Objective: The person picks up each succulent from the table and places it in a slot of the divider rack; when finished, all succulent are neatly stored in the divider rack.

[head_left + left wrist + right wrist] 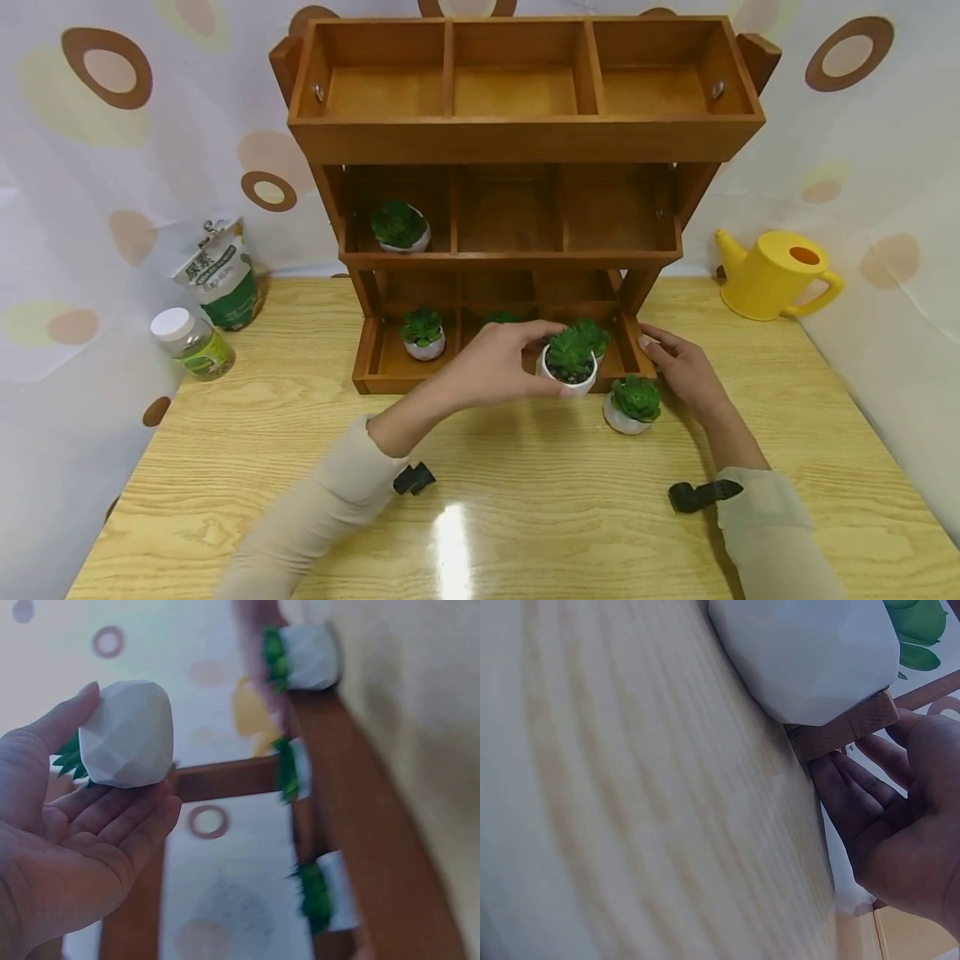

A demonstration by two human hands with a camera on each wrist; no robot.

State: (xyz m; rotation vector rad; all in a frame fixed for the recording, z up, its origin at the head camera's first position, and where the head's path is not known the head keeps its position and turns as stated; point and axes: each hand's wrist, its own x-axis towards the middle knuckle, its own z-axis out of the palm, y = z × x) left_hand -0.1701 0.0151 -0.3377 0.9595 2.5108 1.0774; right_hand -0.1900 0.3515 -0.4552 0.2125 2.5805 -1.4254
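My left hand [498, 362] holds a small potted succulent [570, 360] by its white faceted pot, thumb on one side and fingers on the other. It hangs in front of the lowest tier of a brown wooden shelf [487, 150]. At that tier's right end, my right hand [686, 371] touches the side board [847, 731], fingers against its outer face and thumb by its top edge. Another succulent [632, 406] stands on the table before the right corner. Behind the held pot, one more succulent [592, 335] is partly hidden in the right compartment.
Other succulents sit in the lower left compartment [423, 333], the lower middle one [502, 317], and the middle tier's left compartment [401, 227]. A yellow watering can [772, 275] stands right. A green-white pouch [221, 279] and white-lidded jar [193, 343] stand left.
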